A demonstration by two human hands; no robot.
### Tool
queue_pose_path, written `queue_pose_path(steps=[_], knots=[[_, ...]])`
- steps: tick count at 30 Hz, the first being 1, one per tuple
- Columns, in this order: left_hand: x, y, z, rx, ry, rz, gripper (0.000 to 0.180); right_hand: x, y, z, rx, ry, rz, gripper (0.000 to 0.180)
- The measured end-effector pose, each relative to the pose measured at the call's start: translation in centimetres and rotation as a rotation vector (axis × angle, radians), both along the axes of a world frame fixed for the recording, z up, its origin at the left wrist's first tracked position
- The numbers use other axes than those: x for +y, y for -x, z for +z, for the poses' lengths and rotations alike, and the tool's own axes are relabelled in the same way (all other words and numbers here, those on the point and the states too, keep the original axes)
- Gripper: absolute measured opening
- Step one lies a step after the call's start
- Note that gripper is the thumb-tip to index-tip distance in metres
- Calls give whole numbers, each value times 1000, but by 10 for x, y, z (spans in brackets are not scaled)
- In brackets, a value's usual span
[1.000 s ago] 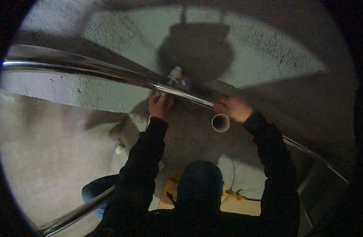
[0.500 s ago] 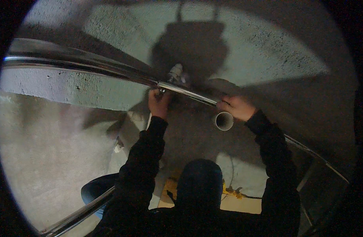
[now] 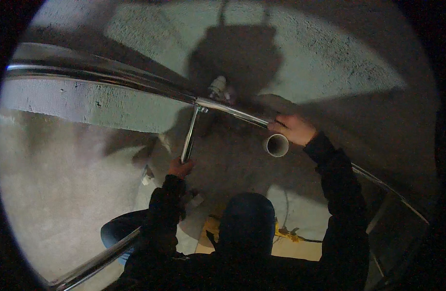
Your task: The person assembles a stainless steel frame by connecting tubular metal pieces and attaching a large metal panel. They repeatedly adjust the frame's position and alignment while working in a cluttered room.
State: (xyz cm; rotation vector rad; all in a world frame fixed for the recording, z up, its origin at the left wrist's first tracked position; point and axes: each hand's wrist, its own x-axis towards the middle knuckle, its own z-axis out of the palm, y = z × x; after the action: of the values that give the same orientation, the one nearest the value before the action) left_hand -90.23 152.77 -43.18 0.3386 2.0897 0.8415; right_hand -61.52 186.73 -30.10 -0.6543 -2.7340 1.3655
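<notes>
Both hand grips hide parts of the steel rail (image 3: 232,110).

The left hand (image 3: 180,168) grips the low end of a shiny upright post (image 3: 190,137). To its left is bare grey concrete, so there is lots of room that way. Above it the long metal rail (image 3: 111,80) crosses and blocks the way up. A small white fitting (image 3: 217,87) sits just past the rail. The right hand (image 3: 293,129) holds the rail, with a white pipe end (image 3: 277,145) just under it. Between the two hands the space is open. Below the hands, a dark hood (image 3: 246,228) fills the gap.
</notes>
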Motion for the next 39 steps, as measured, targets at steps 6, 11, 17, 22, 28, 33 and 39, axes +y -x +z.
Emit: queue_pose_path(steps=[6, 11, 17, 22, 28, 33, 39], knots=[[-3, 0, 3, 431, 220, -241, 44, 7, 5, -31, 59, 198, 7, 44], [17, -21, 70, 351, 300, -80, 42, -5, -5, 35, -199, 250, -134, 38], [27, -35, 96, 311, 352, -90, 43, -13, -1, 31, -52, -584, -121, 40], [23, -34, 85, 341, 290, -90, 47, -30, 41, 54, 277, -566, -118, 30], [9, -20, 61, 361, 345, -183, 52, 2, 145, 28, 25, -263, 263, 25], [26, -31, 82, 399, 326, -245, 51, 34, 189, -23, 124, -322, 447, 29], [15, -25, 65, 263, 246, -186, 50, 19, 199, -14, -34, -455, 622, 35]])
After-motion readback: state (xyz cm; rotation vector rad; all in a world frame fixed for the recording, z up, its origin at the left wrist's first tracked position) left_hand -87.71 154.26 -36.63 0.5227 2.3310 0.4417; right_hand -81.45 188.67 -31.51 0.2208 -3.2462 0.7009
